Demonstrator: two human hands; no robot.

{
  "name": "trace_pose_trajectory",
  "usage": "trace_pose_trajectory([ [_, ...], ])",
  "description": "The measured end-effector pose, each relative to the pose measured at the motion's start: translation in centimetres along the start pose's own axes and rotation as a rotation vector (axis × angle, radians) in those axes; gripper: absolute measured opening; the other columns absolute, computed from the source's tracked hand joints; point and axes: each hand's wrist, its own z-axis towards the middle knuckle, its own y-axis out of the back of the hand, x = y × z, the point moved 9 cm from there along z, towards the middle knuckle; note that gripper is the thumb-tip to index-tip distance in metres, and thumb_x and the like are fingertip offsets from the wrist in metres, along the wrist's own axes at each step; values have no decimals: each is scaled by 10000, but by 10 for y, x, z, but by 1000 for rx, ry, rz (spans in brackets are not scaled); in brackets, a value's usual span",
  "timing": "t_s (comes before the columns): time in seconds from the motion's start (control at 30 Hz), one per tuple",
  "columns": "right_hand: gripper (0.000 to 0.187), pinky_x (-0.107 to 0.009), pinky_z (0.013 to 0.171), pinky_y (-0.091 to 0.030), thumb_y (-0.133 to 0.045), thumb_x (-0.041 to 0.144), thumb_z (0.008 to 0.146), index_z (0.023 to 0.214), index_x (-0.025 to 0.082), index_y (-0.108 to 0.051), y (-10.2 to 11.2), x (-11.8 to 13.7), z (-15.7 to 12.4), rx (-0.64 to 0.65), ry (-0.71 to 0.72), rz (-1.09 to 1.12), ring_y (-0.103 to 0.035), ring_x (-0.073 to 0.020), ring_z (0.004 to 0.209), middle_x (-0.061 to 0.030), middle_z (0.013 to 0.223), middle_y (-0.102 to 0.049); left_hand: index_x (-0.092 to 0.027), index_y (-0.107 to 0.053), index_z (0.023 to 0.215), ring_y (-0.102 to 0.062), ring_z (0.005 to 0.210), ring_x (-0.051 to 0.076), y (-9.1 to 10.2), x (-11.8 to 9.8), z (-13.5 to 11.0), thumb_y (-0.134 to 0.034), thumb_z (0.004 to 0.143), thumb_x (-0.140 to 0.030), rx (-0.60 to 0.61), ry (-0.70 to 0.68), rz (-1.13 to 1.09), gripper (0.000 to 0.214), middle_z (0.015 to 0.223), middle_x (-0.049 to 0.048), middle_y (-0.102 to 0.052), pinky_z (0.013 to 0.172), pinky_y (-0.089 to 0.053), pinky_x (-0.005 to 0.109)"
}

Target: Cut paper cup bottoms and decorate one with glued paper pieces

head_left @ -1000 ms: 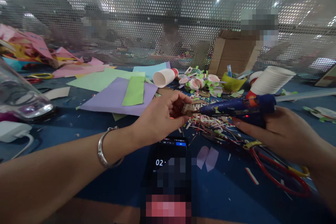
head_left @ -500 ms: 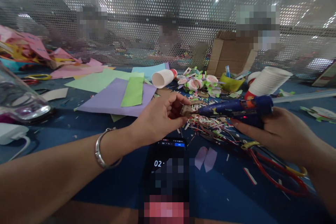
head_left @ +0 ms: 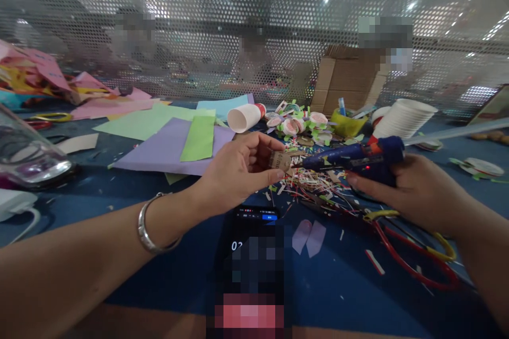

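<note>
My left hand (head_left: 242, 175), a silver bangle on its wrist, pinches a small brown cardboard piece (head_left: 280, 161) with printing on it. A blue hot glue gun (head_left: 350, 158) is gripped in my right hand (head_left: 405, 185); its nozzle points left, at the cardboard's right edge, and I cannot tell whether they touch. A clear glue stick (head_left: 457, 131) sticks out of the gun's back, and a small red light glows on its side. Beneath the gun lies a heap of paper scraps (head_left: 314, 185). Two small purple paper pieces (head_left: 309, 238) lie nearer to me.
Red-handled scissors (head_left: 417, 259) lie below my right hand. A phone (head_left: 250, 254) with a timer is in front. Coloured paper (head_left: 159, 143) and a tipped paper cup (head_left: 243, 118) are left of centre. Behind stand a yellow container (head_left: 348, 123), stacked cups (head_left: 405, 119) and cardboard (head_left: 348, 82).
The cardboard piece has turned so more of its printed face shows. The glue gun's nozzle has shifted slightly right relative to the cardboard. The whole view has moved a little.
</note>
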Motion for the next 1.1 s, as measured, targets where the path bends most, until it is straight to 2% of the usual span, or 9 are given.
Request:
trace_pose_trajectory([
  [0.07, 411, -358, 576, -503, -600, 594, 833, 670, 225, -682, 2, -11, 3, 3, -74, 10, -631, -228, 587, -36, 610, -697, -157, -607, 1101, -676, 858, 113, 0, -1, 0, -840, 773, -188, -3, -8, 8, 403, 961, 13, -707, 813, -563, 259],
  [0.13, 479, -336, 536, -462, -637, 652, 798, 561, 240, -588, 5, -21, 6, 7, -143, -4, -529, -182, 482, 2, 458, -567, -162, -606, 1104, -678, 841, 120, 0, -1, 0, -849, 769, -210, -6, -6, 22, 416, 960, 17, -708, 795, -566, 266],
  [0.2, 532, -319, 501, -416, -657, 691, 773, 511, 243, -540, 6, -32, 7, 25, -214, -13, -459, -148, 424, 22, 398, -491, -166, -602, 1105, -677, 829, 124, 1, -1, -1, -848, 769, -213, -5, -4, 28, 419, 956, 19, -709, 775, -564, 267],
  [0.3, 553, -303, 499, -388, -646, 665, 816, 494, 225, -546, 5, -48, 8, 59, -318, -1, -491, -134, 440, -4, 443, -553, -166, -595, 1103, -675, 846, 123, 2, -2, -3, -833, 777, -193, -2, 3, 22, 404, 965, 21, -707, 770, -560, 258],
  [0.43, 505, -295, 518, -413, -618, 572, 909, 566, 205, -578, -2, -63, 7, 113, -409, 57, -530, -132, 477, -42, 526, -643, -168, -593, 1111, -674, 861, 134, 3, -1, -4, -834, 777, -212, 3, 19, 39, 414, 975, 31, -704, 788, -567, 278],
  [0.67, 504, -287, 531, -467, -564, 558, 953, 575, 224, -543, -7, -82, 9, 112, -435, 62, -617, -157, 497, -56, 544, -651, -170, -591, 1144, -677, 871, 142, 3, 1, -6, -816, 801, -224, 22, 37, 66, 414, 992, 41, -700, 813, -570, 300],
  [0.9, 574, -316, 550, -410, -511, 626, 949, 582, 198, -623, -9, -95, 10, 116, -406, -116, -593, -180, 540, -81, 605, -665, -162, -592, 1154, -679, 867, 135, 2, 1, -7, -810, 807, -209, 20, 39, 74, 412, 1006, 42, -701, 807, -566, 293],
  [0.97, 549, -347, 600, -402, -535, 626, 932, 646, 186, -698, -2, -92, 11, 91, -391, -208, -589, -209, 595, -101, 642, -673, -162, -593, 1147, -678, 863, 132, 2, 1, -7, -813, 806, -206, 26, 39, 77, 408, 990, 36, -702, 804, -565, 287],
  [1.1, 481, -379, 626, -376, -544, 602, 918, 901, 177, -769, 13, -71, 8, -22, -403, -355, -613, -276, 691, -152, 812, -738, -163, -598, 1142, -683, 874, 137, 2, 2, -5, -821, 804, -221, 30, 39, 83, 409, 992, 36, -707, 812, -568, 290],
])
